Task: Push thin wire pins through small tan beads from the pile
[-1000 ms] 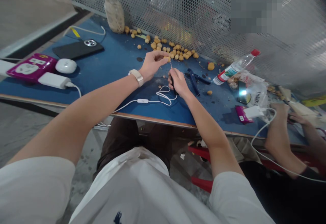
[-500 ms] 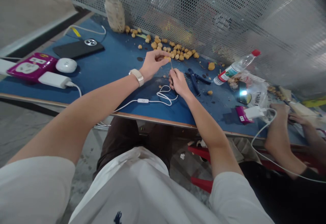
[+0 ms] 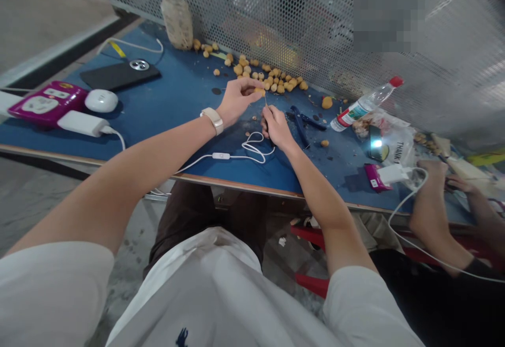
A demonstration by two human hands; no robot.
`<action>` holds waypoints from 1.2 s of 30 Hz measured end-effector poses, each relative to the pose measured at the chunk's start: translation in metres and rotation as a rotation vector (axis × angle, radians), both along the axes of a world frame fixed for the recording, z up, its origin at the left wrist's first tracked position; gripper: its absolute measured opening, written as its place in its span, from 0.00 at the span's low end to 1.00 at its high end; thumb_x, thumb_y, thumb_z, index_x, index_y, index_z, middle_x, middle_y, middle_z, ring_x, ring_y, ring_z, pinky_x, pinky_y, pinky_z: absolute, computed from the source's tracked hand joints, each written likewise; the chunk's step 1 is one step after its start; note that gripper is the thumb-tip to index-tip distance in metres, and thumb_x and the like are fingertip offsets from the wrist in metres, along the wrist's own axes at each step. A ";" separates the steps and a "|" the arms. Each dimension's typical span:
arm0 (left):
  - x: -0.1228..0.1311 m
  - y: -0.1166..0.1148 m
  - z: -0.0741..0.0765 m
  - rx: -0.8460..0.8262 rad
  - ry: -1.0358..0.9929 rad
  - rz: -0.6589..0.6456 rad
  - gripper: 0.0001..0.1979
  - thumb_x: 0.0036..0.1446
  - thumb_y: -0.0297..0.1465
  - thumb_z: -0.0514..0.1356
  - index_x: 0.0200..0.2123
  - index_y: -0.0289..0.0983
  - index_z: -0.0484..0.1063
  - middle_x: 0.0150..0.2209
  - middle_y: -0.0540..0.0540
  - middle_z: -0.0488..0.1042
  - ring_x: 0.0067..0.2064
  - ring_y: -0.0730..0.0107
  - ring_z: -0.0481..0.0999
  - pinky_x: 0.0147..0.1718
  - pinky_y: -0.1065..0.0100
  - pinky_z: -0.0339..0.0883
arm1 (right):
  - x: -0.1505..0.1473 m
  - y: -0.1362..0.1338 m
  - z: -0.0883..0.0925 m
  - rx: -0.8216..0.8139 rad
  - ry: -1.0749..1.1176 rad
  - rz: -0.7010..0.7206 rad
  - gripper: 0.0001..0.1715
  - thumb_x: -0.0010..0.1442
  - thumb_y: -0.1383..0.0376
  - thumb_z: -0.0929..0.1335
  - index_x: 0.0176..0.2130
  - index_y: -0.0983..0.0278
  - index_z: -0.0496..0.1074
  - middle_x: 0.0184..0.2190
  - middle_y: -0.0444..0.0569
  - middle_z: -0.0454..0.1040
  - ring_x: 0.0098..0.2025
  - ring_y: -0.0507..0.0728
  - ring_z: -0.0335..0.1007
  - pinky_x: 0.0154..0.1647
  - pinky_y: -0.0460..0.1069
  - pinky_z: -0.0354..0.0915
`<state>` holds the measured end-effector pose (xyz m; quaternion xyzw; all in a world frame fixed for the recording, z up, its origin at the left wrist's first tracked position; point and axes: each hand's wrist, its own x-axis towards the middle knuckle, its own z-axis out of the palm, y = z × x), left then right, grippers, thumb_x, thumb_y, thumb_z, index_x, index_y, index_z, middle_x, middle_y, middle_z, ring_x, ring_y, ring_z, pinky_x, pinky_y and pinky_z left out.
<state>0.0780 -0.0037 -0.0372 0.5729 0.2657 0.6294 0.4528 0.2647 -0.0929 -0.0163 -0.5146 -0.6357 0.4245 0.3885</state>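
Note:
My left hand (image 3: 236,100), with a pale watch band on the wrist, pinches a small round tan bead (image 3: 259,91) between thumb and fingertips. My right hand (image 3: 276,127) is closed around a thin metal needle (image 3: 265,99), whose upper end rises to the bead. Its lower end is hidden in my fingers. Several similar beads (image 3: 272,79) lie scattered on the blue table mat (image 3: 169,94) just beyond my hands. Blue-handled pliers (image 3: 300,126) rest to the right of my right hand, and a white cable (image 3: 252,149) loops just below it.
A perforated metal screen (image 3: 315,31) runs along the table's far side. On the left are a black phone (image 3: 120,75), a white power bank (image 3: 82,123) and a pink power strip (image 3: 47,105). To the right are a plastic bottle (image 3: 365,106), a plastic bag (image 3: 394,144) and a co-worker's hand (image 3: 460,184).
My hands stay nearly in place around the bead and needle. The view has shifted only slightly.

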 end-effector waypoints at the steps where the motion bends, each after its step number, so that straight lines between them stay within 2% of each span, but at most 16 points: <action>1: 0.000 -0.001 0.001 -0.001 -0.003 0.002 0.19 0.65 0.39 0.90 0.45 0.41 0.86 0.46 0.40 0.90 0.62 0.44 0.93 0.71 0.42 0.88 | 0.000 0.000 0.000 0.001 0.002 -0.002 0.45 0.79 0.17 0.72 0.51 0.54 0.69 0.33 0.39 0.58 0.29 0.54 0.60 0.23 0.47 0.62; 6: -0.003 0.000 0.004 -0.012 -0.022 0.024 0.21 0.62 0.41 0.92 0.43 0.42 0.86 0.45 0.41 0.90 0.60 0.46 0.93 0.72 0.41 0.88 | -0.002 0.001 -0.005 0.021 -0.002 0.022 0.46 0.79 0.17 0.72 0.49 0.54 0.67 0.32 0.38 0.58 0.29 0.53 0.60 0.24 0.47 0.60; 12: -0.002 0.005 0.000 -0.026 -0.036 0.022 0.19 0.62 0.39 0.91 0.44 0.42 0.87 0.48 0.41 0.91 0.61 0.46 0.94 0.73 0.40 0.87 | -0.006 0.001 -0.009 0.049 -0.008 0.027 0.48 0.78 0.15 0.71 0.48 0.54 0.68 0.33 0.39 0.61 0.29 0.53 0.62 0.24 0.48 0.63; 23: -0.001 -0.001 0.003 -0.010 0.008 0.028 0.18 0.65 0.39 0.89 0.45 0.42 0.87 0.52 0.38 0.93 0.66 0.43 0.93 0.74 0.39 0.87 | -0.006 -0.003 0.000 0.023 -0.014 -0.048 0.47 0.78 0.15 0.71 0.50 0.54 0.69 0.34 0.41 0.63 0.30 0.54 0.63 0.23 0.47 0.64; 31: -0.001 -0.012 0.015 0.000 0.018 0.029 0.19 0.65 0.38 0.90 0.45 0.42 0.85 0.49 0.39 0.91 0.66 0.42 0.92 0.75 0.39 0.85 | -0.009 -0.009 0.007 0.017 -0.022 -0.038 0.47 0.78 0.16 0.71 0.49 0.53 0.68 0.34 0.40 0.61 0.29 0.54 0.62 0.23 0.49 0.64; 36: -0.001 -0.011 0.014 0.005 0.028 0.032 0.22 0.64 0.41 0.92 0.44 0.42 0.85 0.50 0.38 0.90 0.68 0.40 0.91 0.77 0.37 0.84 | -0.008 -0.009 0.006 -0.012 -0.008 -0.025 0.47 0.78 0.15 0.71 0.51 0.53 0.70 0.34 0.40 0.60 0.29 0.54 0.61 0.23 0.47 0.63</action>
